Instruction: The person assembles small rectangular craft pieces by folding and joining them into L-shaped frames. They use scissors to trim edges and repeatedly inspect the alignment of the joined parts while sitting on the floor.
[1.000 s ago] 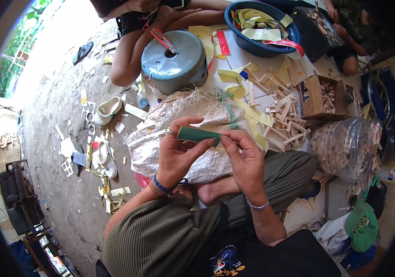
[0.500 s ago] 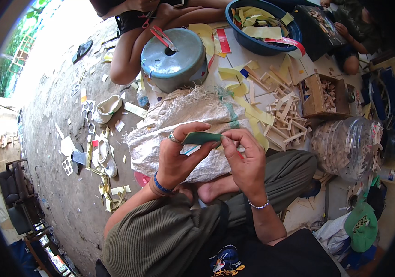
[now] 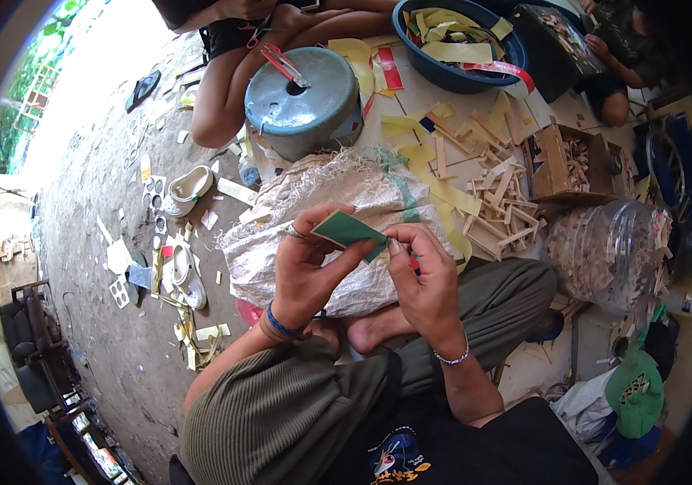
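Note:
A small flat green piece with a pale edge (image 3: 349, 229), like card or sheet, is held up over a white woven sack (image 3: 314, 190). My left hand (image 3: 307, 263) grips it between thumb and fingers, with a ring on one finger. At its right corner, my right hand (image 3: 423, 279) pinches with thumb and forefinger. A bit of red and blue shows by the right palm; I cannot tell what it is. The sack lies rumpled in front of my crossed legs, its frayed edge on the far side.
Beyond the sack stands an upturned grey-blue tub (image 3: 301, 97) with a red cutter knife (image 3: 284, 66) on top. A blue basin (image 3: 463, 73) of yellow scraps, loose wooden sticks (image 3: 504, 198), a wooden box (image 3: 568, 166) and a clear plastic jar (image 3: 605, 255) are right. White shoes (image 3: 188, 190) lie left. Two people sit opposite.
The green piece has tilted, so more of its flat face shows and its left end is higher. Both hands shifted slightly left, still gripping it.

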Available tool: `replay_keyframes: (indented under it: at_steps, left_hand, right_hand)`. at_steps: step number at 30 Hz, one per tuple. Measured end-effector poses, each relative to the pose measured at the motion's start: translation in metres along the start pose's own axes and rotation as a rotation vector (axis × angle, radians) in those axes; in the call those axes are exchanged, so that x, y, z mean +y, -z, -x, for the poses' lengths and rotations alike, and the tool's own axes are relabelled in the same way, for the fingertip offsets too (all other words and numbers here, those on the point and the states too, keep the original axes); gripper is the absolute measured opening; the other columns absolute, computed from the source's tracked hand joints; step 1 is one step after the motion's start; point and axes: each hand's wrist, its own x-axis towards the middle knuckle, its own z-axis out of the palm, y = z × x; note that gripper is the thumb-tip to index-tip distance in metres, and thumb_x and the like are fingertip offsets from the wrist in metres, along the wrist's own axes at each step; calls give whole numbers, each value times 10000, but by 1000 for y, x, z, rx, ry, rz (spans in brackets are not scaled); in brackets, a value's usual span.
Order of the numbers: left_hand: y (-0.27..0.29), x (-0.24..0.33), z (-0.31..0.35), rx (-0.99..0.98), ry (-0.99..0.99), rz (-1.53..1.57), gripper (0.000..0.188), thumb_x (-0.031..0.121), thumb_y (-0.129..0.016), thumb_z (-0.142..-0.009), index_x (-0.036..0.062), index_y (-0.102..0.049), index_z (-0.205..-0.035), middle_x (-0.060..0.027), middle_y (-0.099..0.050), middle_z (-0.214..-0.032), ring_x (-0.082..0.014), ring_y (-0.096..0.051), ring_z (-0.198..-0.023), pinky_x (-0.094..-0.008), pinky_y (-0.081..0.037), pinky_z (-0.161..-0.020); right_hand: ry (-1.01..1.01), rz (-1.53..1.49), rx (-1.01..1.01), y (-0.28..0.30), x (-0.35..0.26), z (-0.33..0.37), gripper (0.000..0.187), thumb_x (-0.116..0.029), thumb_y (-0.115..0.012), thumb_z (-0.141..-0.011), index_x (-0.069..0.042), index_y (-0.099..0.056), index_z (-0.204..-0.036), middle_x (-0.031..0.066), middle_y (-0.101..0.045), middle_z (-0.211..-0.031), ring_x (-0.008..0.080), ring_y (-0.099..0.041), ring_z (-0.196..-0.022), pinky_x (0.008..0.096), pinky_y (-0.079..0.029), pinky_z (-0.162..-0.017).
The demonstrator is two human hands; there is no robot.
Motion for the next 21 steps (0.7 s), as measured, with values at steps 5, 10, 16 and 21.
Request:
replay_keyframes:
  at_steps: [5, 10, 16, 21]
  left_hand:
    - [1, -2, -3, 47, 38, 144, 499, -79, -742, -934, 0, -505, -1366, -90, -705, -1144, -139, -695, -1082, -301, -585, -945]
    - [1, -1, -3, 78, 44, 156, 494, -73, -741, -939, 4, -500, -1363, -82, -707, -1135, -132, -694, -1060, -294, -587, -935]
    - [-1, 0, -4, 71, 29, 153, 497, -77, -746, -934, 8, -500, -1357, -78, -699, -1138, -130, -690, -1060, -290, -586, -927]
    - [2, -1, -3, 50, 28, 113, 506, -96, -735, -933, 13, -490, -1363, -76, -691, -1146, -137, -691, -1065, -295, -584, -942]
  right_hand:
    - [47, -33, 32, -3, 3, -2, 183, -65, -604, -997, 17, -665, -1149, 141, -680, -1075, 269, -683, -921, 362, -535, -812]
    - [31, 13, 42, 4, -3, -3, 182, -89, -634, -995, 9, -688, -1138, 135, -698, -1063, 271, -695, -937, 368, -541, -828]
    - [76, 41, 69, 3, -7, -6, 160, -90, -673, -973, 14, -698, -1092, 137, -705, -1047, 277, -711, -944, 378, -551, -844]
    - [63, 53, 71, 2, -6, -7, 133, -76, -680, -965, 16, -697, -1060, 141, -706, -1028, 283, -713, -925, 375, -552, -833]
